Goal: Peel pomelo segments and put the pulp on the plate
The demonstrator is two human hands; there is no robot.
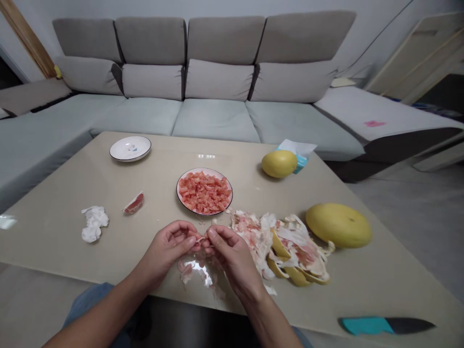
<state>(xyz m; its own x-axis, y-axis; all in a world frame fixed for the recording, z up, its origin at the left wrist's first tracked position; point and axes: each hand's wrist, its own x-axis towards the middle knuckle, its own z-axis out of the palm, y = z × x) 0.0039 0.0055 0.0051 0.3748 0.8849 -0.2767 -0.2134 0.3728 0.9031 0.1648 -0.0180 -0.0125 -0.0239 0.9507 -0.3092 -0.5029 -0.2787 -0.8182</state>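
While the left hand (168,253) and right hand (228,258) meet above the table (61,232), their fingertips (210,235) pinch together on a thin pink shred of fruit (200,239), held between them. Torn pink skins (188,270) lie just below the hands, beside a heap of peel (281,246).

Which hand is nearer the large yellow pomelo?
Right. The right hand sits across the peel pile from the large yellow pomelo; the left hand is farther off.
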